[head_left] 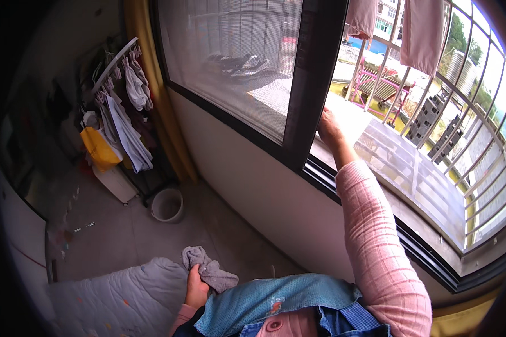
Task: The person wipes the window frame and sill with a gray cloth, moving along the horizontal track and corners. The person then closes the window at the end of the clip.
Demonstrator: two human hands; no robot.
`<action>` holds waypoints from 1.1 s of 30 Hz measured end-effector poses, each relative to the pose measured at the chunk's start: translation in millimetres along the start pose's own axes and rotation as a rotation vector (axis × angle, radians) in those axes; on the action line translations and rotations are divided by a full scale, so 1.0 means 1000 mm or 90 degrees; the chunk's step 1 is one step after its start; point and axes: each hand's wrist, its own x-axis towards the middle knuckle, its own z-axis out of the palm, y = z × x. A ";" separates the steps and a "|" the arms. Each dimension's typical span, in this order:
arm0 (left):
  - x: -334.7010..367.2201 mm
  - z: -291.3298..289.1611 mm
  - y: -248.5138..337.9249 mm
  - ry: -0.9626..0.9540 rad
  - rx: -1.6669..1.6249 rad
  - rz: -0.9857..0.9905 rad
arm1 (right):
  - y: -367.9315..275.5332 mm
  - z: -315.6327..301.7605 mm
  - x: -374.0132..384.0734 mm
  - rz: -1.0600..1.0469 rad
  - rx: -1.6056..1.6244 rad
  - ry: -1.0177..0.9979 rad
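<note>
My left hand (196, 289) is closed around a crumpled grey cloth (211, 268), held low in front of my body. The cloth's loose end droops to the right of the fingers. My right arm stretches up and forward to the sliding window. There my right hand (333, 133) grips the edge of the dark window sash (316, 84), some of its fingers hidden behind it. Left of this edge the sash carries a mesh screen (230, 50). Right of it the window stands open above the black track (320, 173).
Metal bars (478, 118) enclose a ledge (410, 168) outside, with pink clothes (424, 36) hanging above it. Indoors, a rack of clothes (115, 67) stands by a yellow curtain (146, 84). A grey bucket (167, 205) sits on the floor. A quilted bed cover (118, 295) lies at lower left.
</note>
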 end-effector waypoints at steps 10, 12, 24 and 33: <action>0.030 -0.011 -0.027 -0.279 0.225 0.088 | -0.067 -0.072 -0.110 0.015 -0.089 0.080; 0.015 0.035 -0.010 -0.214 0.084 -0.038 | -0.083 -0.083 -0.139 0.012 -0.095 0.103; 0.022 0.154 -0.035 -0.201 0.043 -0.173 | -0.175 -0.199 -0.337 -0.148 -0.233 0.391; 0.013 0.186 -0.060 -0.266 0.056 -0.206 | -0.244 -0.227 -0.432 -0.327 -1.434 0.514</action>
